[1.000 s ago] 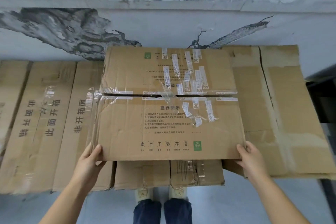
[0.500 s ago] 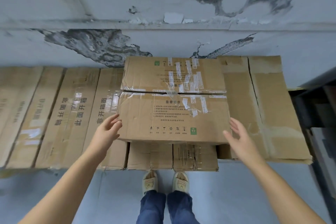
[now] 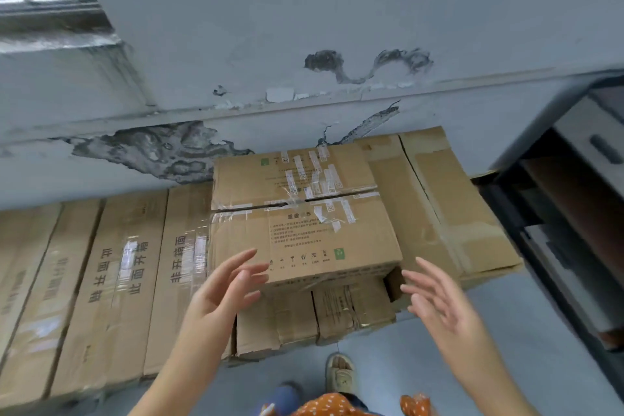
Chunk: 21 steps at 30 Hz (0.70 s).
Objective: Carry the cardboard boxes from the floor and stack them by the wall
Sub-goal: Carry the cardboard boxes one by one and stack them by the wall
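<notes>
Nearest the camera, both hands hover with nothing in them. The left hand [image 3: 225, 290] has its fingers spread and straight, tips just at the near left corner of the taped cardboard box [image 3: 304, 223]; whether they touch it is hard to tell. The right hand [image 3: 435, 297] is likewise wide and relaxed, just off the box's near right corner and apart from it. Judging by this, the box has been set down and let go, with the palms held on either side probably to catch any slip.

The taped box lies flat on top of the stack, its flaps closed with clear and white tape strips, so its contents cannot be seen. It rests on a lower box [image 3: 314, 317], whose near face shows beneath it, and overhangs that edge slightly, which may be why the hands are held close.

To the left, 3 or more long flat cartons [image 3: 111, 284] lie side by side; to the right a wider flattened carton [image 3: 449, 209] sits beside the stack. All are pushed up against the peeling wall [image 3: 236, 61], which backs the pile. A dark shelf unit [image 3: 574, 213] stands at far right.
</notes>
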Each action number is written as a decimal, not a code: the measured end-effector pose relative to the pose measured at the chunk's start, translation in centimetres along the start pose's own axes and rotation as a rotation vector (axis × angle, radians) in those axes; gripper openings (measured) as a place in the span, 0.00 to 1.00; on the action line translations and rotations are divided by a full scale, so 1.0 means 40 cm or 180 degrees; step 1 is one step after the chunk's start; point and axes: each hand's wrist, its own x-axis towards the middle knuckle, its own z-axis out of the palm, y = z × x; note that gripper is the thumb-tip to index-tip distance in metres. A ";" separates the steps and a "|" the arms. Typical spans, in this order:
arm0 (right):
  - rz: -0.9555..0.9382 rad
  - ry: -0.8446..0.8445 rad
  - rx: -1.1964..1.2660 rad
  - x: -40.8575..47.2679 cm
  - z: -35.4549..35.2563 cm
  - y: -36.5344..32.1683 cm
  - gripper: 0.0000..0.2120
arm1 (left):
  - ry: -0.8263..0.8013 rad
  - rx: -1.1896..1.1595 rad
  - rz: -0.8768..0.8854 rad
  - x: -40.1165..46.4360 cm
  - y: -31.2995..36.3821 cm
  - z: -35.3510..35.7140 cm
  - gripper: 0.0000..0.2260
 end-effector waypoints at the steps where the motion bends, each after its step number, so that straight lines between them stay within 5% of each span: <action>1: 0.0015 0.0124 0.0054 -0.025 0.012 0.003 0.24 | -0.0156 0.0095 0.0046 -0.001 0.006 -0.003 0.17; 10: 0.0123 0.1577 0.0693 -0.250 0.210 0.017 0.23 | -0.1269 0.0865 0.0582 0.014 0.039 -0.097 0.18; 21: 0.0533 0.3245 0.1153 -0.574 0.348 0.052 0.17 | -0.2731 0.1034 0.0451 -0.050 0.015 -0.056 0.20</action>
